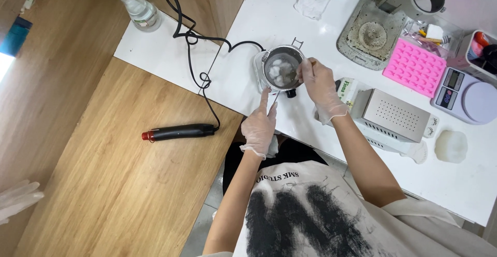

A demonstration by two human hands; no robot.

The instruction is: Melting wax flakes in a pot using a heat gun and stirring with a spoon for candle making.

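Head camera looks down at a small metal pot (282, 69) with white lumps inside, sitting on the white desk (248, 89). Just below the pot, the gloved left hand (259, 126) pinches its thin handle, and just right of the pot the gloved right hand (321, 87) grips a stick that dips into it. Left of the pot, well apart, a black heat tool (178, 131) lies on the wooden top.

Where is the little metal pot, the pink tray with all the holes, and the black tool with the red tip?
metal pot (281, 70): head view, on the white chunks inside it.
pink tray (414, 67): head view, middle of its dimpled top.
black tool (181, 131): head view, middle of its black handle.
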